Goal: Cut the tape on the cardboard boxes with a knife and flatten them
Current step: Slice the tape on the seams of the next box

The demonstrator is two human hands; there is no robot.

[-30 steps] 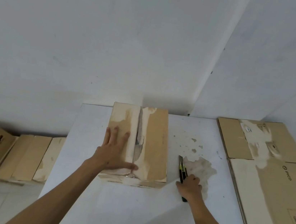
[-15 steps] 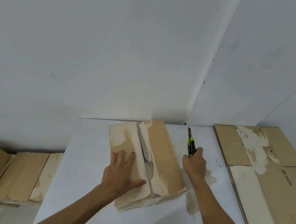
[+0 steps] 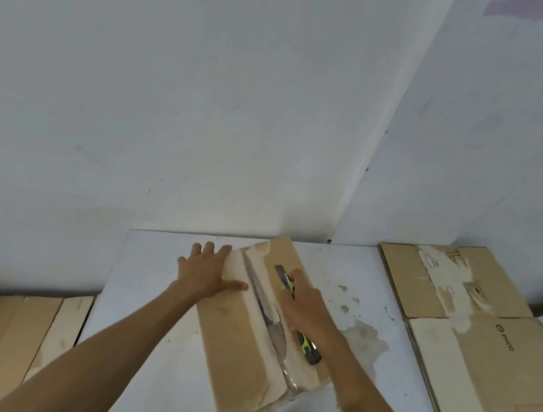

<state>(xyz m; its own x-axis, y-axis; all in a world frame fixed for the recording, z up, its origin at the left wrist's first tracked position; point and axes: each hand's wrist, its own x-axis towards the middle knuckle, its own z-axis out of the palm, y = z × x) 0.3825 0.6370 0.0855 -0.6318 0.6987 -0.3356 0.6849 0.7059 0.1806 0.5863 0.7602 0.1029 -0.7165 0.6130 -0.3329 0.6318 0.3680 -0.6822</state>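
Observation:
A closed cardboard box [image 3: 237, 350] lies slanted on the white table [image 3: 143, 379], its taped centre seam [image 3: 266, 312] running from far left to near right. My left hand [image 3: 208, 271] rests flat with spread fingers on the box's far left flap. My right hand [image 3: 306, 309] grips a yellow-green and black utility knife [image 3: 308, 347] over the right flap. Its bare blade [image 3: 280, 272] points away from me, just right of the seam.
A flattened cardboard box [image 3: 485, 355] covers the table's right side. Several more cardboard boxes [image 3: 0, 343] sit lower down on the left, beside the table. White walls meet in a corner right behind the table. Brown stains mark the tabletop [image 3: 366, 339] right of the box.
My right hand brought the knife from the bare table onto the box's right flap. The box has turned further clockwise and my left hand slid toward its far end.

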